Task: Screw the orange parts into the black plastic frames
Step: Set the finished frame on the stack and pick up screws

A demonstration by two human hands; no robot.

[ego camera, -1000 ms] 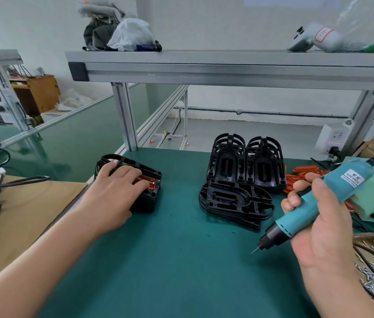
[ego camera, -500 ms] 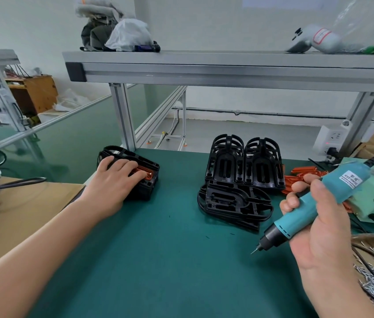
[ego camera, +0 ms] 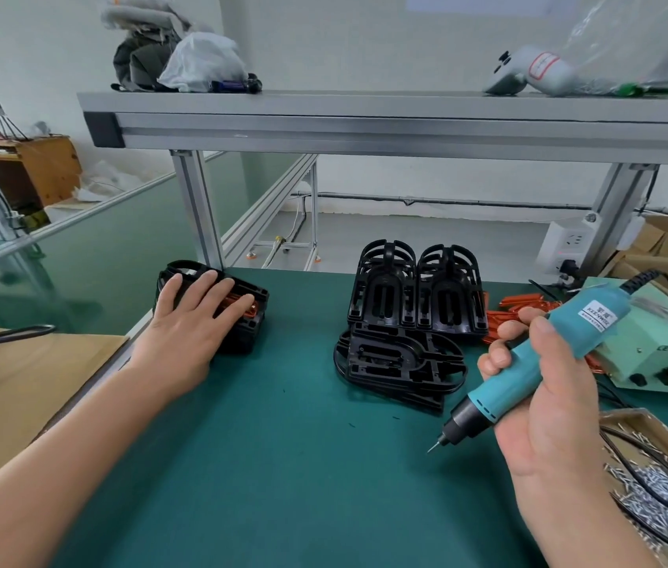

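Black frame [ego camera: 251, 333] with orange part [ego camera: 239, 302] lies under flat-fingered left hand [ego camera: 189, 321]; right hand [ego camera: 545, 403] grips screwdriver [ego camera: 594, 317].

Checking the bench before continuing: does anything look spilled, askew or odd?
The cable of the screwdriver loops through the cardboard box of screws, so it could drag some out. The flat stack of black frames lies unevenly. Nothing looks spilled or broken.

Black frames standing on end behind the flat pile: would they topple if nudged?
Probably. The upright black frames stand on end, tall for their footing, so a nudge likely tips them. Their open ribbed lattice suggests light yet fairly stiff plastic. The flat pile in front might catch them.
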